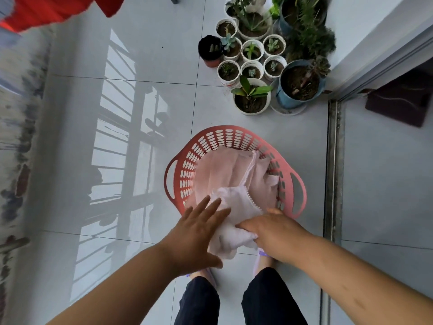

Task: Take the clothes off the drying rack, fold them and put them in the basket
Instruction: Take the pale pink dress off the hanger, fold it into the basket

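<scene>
- While I watch the head-camera feed, the basket (234, 130) sits on the tiled floor (140, 55), 1 handle out to each side.
- Inside the basket I see a pale pink garment (225, 167), loosely folded and filling most of it.
- Now the white garment (234, 202): it's bunched across the basket's near rim. Its beaded edge lies on the pink garment, and the rest sits outside the rim between the 2 hands.
- Left hand (196, 233) is flat and released, fingers straight and spread, pressing the white garment's left side at the basket's near-left rim.
- Right hand (274, 233) is grasping the white garment at the basket's near-right rim, thumb on top. The fingers are tucked under the cloth, so I can't see them.
- On the near side of the basket, under the hands, are purple slippers (262, 254).
- Beyond the basket, off to the far right, a cluster of potted plants (251, 97) stands well apart from it.
- Right of the basket, past a floor track (335, 160), lies a dark mat (403, 97).
- Far beyond the basket to the left, a red cloth (58, 8) hangs in the corner.
</scene>
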`<state>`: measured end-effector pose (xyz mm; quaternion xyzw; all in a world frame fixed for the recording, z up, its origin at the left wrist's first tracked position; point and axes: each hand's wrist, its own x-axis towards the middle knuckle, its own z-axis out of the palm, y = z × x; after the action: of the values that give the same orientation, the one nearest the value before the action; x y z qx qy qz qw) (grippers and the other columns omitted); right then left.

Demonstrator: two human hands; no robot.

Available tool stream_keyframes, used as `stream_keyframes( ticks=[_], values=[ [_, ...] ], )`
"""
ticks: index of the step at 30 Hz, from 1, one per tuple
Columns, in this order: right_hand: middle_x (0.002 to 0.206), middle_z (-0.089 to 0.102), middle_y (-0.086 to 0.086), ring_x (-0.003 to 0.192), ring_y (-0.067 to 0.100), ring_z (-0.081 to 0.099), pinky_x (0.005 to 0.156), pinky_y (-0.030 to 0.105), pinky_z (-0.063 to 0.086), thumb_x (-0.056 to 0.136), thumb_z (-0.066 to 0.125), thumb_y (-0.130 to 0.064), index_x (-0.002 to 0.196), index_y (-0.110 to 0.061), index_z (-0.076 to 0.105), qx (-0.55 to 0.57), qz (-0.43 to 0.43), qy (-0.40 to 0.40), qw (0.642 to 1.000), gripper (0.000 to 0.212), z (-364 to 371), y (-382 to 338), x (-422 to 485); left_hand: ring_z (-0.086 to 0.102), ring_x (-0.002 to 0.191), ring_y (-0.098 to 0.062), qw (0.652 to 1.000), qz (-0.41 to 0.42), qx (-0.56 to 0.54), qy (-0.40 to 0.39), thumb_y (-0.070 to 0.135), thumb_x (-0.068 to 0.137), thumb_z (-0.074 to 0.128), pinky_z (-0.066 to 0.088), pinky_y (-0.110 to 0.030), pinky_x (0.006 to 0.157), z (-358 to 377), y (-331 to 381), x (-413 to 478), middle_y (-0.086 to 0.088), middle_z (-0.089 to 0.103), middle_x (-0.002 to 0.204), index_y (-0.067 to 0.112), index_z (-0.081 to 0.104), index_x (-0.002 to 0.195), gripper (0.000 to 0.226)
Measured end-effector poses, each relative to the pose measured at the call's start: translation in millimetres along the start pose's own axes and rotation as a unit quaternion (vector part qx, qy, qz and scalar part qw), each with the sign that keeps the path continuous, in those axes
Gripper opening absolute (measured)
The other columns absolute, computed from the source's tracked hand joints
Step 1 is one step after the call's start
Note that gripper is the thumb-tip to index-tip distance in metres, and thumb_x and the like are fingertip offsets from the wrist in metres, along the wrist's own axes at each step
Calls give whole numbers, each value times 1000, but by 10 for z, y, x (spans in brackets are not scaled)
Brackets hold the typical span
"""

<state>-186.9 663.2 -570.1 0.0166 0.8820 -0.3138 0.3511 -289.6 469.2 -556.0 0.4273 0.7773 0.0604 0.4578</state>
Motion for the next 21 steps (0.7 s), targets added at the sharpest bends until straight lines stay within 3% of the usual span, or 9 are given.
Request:
stream_keyframes(
  ticks=[2,4,6,8,11,13,16,18,21],
  values=[
    [81,55,-13,85,14,45,72,17,30,94,48,-25,103,-31,62,-1,-12,-29,1000,18,-84,24,-32,5,150,-15,1000,19,-8,2,57,78,69,10,-39,120,21,-57,60,12,15,161,36,26,149,85],
    [72,49,-12,80,14,47,57,14,30,93,52,-27,100,-30,61,7,-12,-53,998,12,-168,61,-50,32,141,-14,998,6,-66,9,51,79,72,26,-33,115,-24,-64,118,13,38,151,34,47,137,66],
    [78,59,-14,82,13,56,63,20,41,91,57,-31,102,-35,63,73,16,-54,996,13,-246,112,-58,54,120,-13,992,-24,-127,5,44,82,72,42,-29,107,-76,-63,170,11,56,133,31,56,128,51],
    [90,66,-20,86,4,62,72,18,47,86,67,-34,104,-40,65,153,57,0,987,19,-304,208,-49,61,101,-11,985,-42,-167,8,40,83,72,50,-29,96,-147,-68,209,10,65,114,32,59,119,39],
    [107,66,-26,97,-4,65,85,16,52,67,88,-34,108,-44,61,351,87,98,927,51,-366,356,-33,61,98,-10,975,-66,-205,48,34,82,75,50,-26,92,-349,-82,234,13,65,107,32,60,117,39],
    [118,62,-22,105,-5,61,88,14,50,54,91,-37,114,-45,55,438,90,104,888,70,-378,419,-61,62,99,-13,971,-72,-217,71,30,80,77,50,-31,93,-506,-104,250,11,67,107,32,62,116,38],
    [128,60,-18,120,1,54,102,29,46,47,90,-55,130,-40,50,428,101,80,895,93,-320,466,-29,64,93,-13,967,-61,-231,94,30,80,77,53,-36,90,-746,-117,288,14,67,97,40,61,101,29],
    [124,63,-15,117,3,57,106,34,46,61,88,-47,128,-34,54,413,95,109,899,76,-396,423,34,65,93,-12,968,-52,-225,100,29,81,77,53,-36,90,-938,-94,341,15,67,96,42,60,98,27],
    [115,65,-19,108,0,60,97,18,47,80,77,-27,122,-31,61,405,65,191,892,45,-661,361,131,67,93,-14,967,-36,-228,109,30,82,76,55,-39,89,-1239,-50,400,10,70,101,41,61,98,25]
  ],
)
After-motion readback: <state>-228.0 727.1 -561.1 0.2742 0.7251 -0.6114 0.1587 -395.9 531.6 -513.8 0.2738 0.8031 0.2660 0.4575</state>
